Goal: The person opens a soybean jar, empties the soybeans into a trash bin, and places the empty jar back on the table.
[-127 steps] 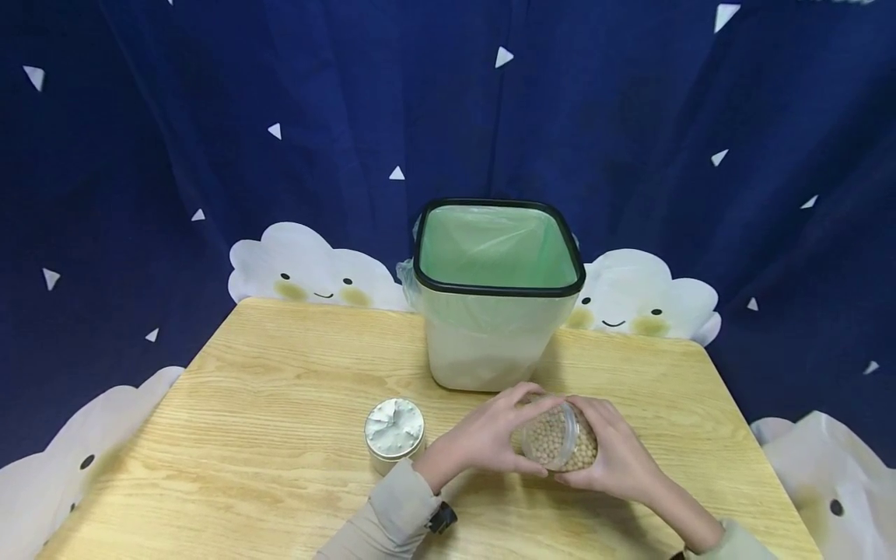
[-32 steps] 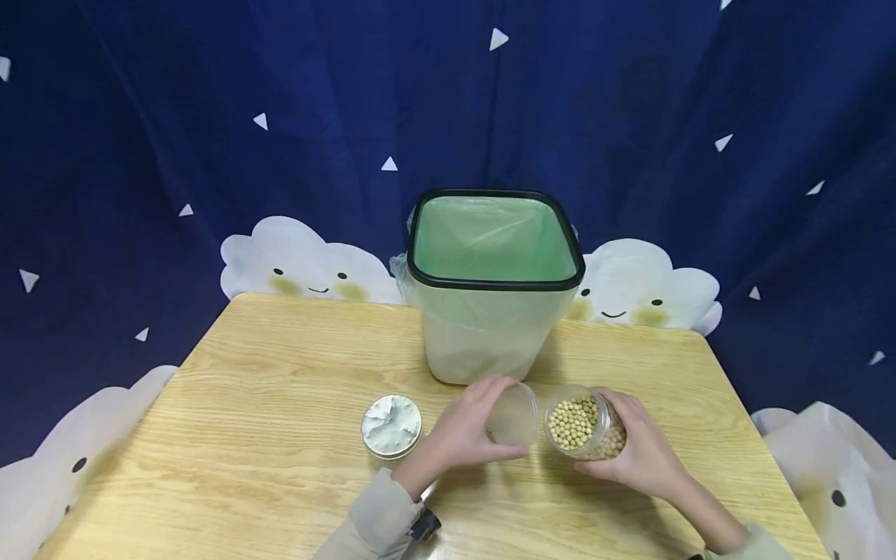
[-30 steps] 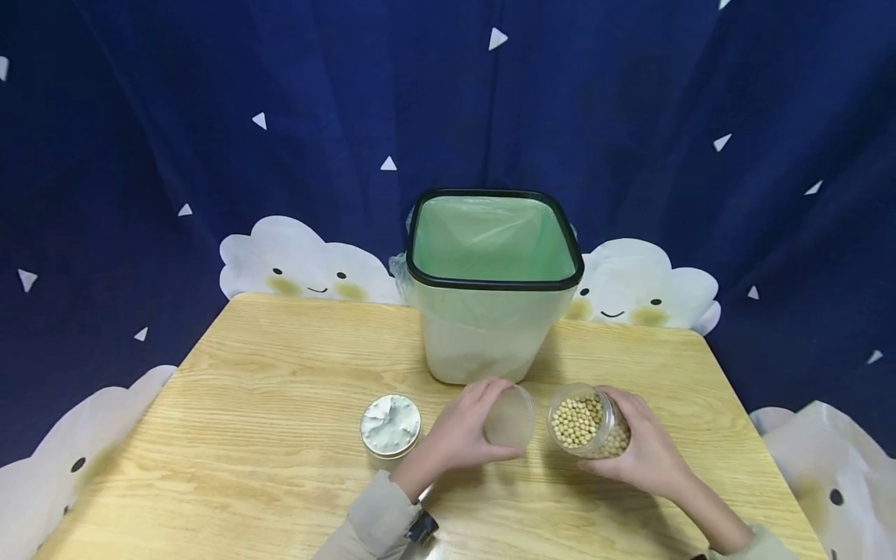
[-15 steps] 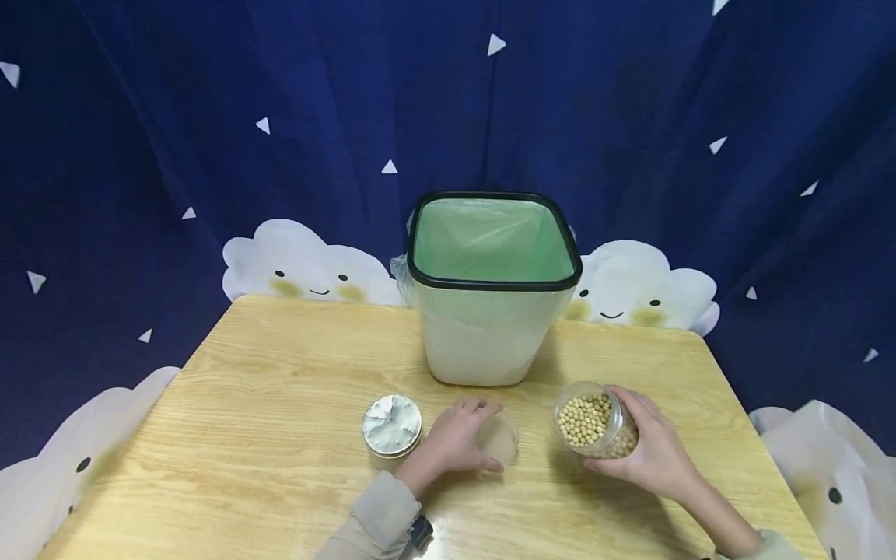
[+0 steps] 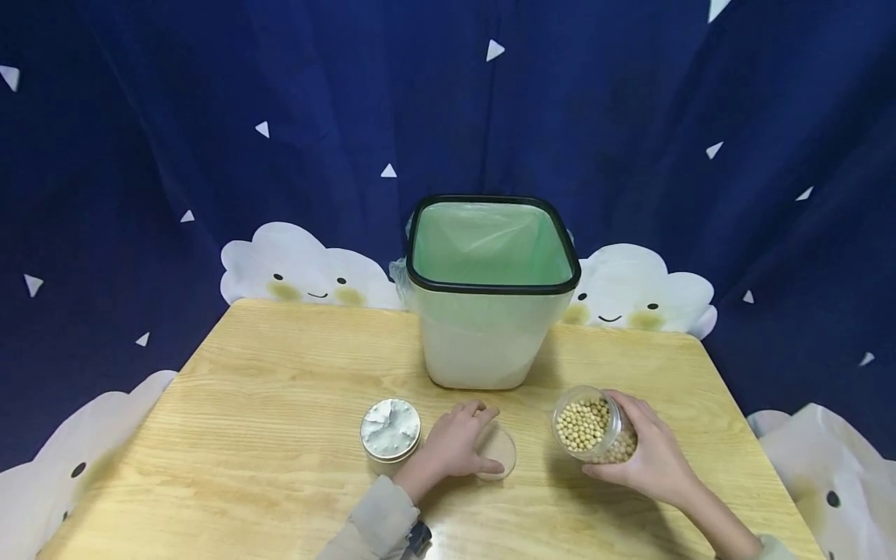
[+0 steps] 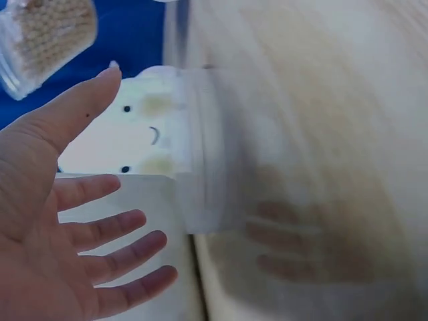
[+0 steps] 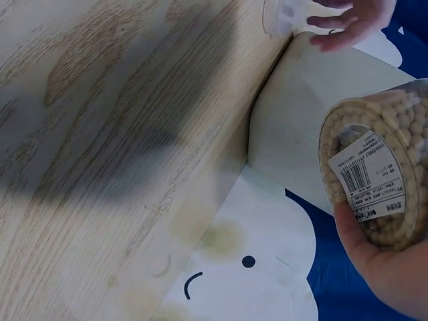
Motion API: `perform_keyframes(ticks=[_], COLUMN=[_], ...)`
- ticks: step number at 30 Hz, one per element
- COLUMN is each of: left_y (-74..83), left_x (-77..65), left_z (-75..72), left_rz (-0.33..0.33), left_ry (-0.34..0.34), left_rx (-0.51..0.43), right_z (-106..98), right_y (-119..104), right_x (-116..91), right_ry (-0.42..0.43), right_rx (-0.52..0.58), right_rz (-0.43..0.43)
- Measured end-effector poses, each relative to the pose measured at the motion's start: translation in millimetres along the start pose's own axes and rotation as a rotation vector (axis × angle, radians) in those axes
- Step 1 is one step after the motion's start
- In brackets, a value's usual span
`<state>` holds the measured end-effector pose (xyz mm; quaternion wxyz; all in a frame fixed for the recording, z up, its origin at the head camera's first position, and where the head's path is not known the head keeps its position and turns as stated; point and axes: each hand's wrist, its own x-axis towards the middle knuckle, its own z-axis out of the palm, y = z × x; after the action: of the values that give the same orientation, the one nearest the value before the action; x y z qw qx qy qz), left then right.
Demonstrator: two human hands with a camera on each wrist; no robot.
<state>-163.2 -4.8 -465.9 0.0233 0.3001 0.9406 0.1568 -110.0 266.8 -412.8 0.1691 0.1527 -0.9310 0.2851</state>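
Observation:
My right hand (image 5: 651, 455) grips a clear jar (image 5: 618, 445) of pale round beans, tilted with its uncovered mouth toward the left. The right wrist view shows a barcode label (image 7: 368, 175) on the jar's base, with the thumb against it. A clear round lid (image 5: 502, 455) lies on the table in the head view. Over its left side is my left hand (image 5: 453, 442). Seen from the left wrist, the left hand (image 6: 80, 227) has spread fingers and holds nothing, apart from the blurred lid (image 6: 210, 147).
Beyond the hands stands a white bin (image 5: 483, 342) with a black rim and a clear liner. Left of my left hand is a short round container (image 5: 390, 428) with a rough whitish top. The wooden table (image 5: 280, 373) ends at a blue curtain (image 5: 315, 117) with cloud prints.
The lid has come off the jar; my left hand has carried it left, lowered it to the table and let go. My right hand has shifted slightly right, still holding the jar.

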Motion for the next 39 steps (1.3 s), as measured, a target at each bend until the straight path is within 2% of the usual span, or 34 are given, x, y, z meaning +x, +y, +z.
perform_keyframes(ticks=[8,17,23,26,35,39], left_y=[6.4,4.9,-3.7,-7.4,-15.3,-15.4], left_x=[-12.9,-17.4,-16.0,-15.8,-10.2,-7.8], left_z=[-29.7,-71.1,-87.4,-96.6,-125.0,-138.4], left_rz=[0.018,0.061,0.057,0.076,0.252,0.299], left_ry=[0.114,0.337,0.379,0.416,0.59,0.685], left_rx=[-0.141,-0.272,-0.329,-0.359,-0.468,-0.487], right_z=[3,1,-1,-1,-3,-4], right_y=[3,6,6,6,6,6], right_x=[-3,1,2,2,1,0], right_ry=[-0.006,0.005,-0.002,-0.006,-0.007,-0.008], right_rx=[0.0,0.006,-0.005,-0.004,-0.004,-0.011], right_rz=[-0.01,-0.024,-0.016,-0.009,0.005,0.007])
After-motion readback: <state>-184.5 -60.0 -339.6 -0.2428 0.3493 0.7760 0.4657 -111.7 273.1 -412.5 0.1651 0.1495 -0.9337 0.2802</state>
